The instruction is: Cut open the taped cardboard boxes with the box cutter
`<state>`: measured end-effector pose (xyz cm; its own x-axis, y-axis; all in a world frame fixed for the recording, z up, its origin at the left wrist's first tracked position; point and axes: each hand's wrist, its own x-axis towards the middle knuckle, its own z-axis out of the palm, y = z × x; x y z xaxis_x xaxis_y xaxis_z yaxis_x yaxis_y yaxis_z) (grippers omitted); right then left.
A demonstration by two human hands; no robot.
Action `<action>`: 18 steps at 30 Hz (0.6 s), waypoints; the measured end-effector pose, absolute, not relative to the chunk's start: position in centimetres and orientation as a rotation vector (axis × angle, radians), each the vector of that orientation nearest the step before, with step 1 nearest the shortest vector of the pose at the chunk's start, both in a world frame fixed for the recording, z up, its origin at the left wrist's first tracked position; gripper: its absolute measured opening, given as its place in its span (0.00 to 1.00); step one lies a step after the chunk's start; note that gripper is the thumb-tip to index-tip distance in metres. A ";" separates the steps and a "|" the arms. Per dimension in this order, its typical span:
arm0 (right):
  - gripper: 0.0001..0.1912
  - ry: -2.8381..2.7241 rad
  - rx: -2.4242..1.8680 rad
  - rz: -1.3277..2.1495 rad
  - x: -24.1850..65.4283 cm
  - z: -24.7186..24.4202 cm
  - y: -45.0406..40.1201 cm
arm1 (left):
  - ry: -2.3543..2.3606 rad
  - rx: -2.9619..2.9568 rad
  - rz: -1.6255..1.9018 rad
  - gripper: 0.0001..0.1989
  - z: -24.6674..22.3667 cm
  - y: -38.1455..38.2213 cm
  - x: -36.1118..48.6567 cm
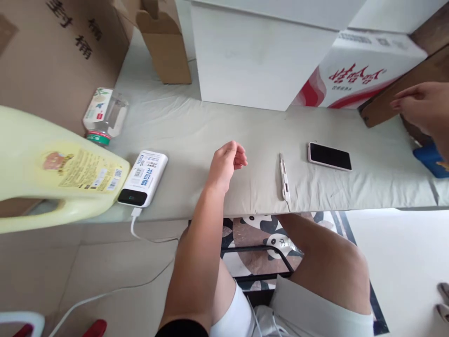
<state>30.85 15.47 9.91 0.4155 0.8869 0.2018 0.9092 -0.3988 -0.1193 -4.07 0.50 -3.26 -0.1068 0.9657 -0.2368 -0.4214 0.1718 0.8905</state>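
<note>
My left hand [228,164] is over the middle of the cloth-covered table, its fingers loosely curled together with nothing visible in them. To its right lies a slim white utility knife [284,180], a short way off. Farther right is a phone [329,156] with a dark screen, lying face up. At the right edge my right hand [426,110] is raised, partly cut off by the frame, with thumb and fingers closed; what they hold, if anything, does not show. Behind it is a brown board-like piece [389,100], and a blue item [433,159] lies below.
On the left stand a yellow jug [87,173], a white power bank [143,178] with a cable, and a clear bottle [107,114] lying down. Large cardboard [59,56] and white boxes [259,56] line the back, beside a red-and-white carton [358,70].
</note>
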 end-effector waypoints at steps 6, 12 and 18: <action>0.19 -1.830 -2.082 0.000 19.2 10.8 15.6 | 1.122 0.656 1.324 0.16 -2.5 -0.9 -6.8; 0.16 -2.269 -1.504 0.173 5.0 8.9 14.8 | 1.154 0.538 1.310 0.16 -1.4 -2.2 -9.8; 0.27 -2.682 -0.981 0.258 -10.4 7.6 16.7 | 1.105 0.295 1.467 0.17 -1.4 -2.4 -11.0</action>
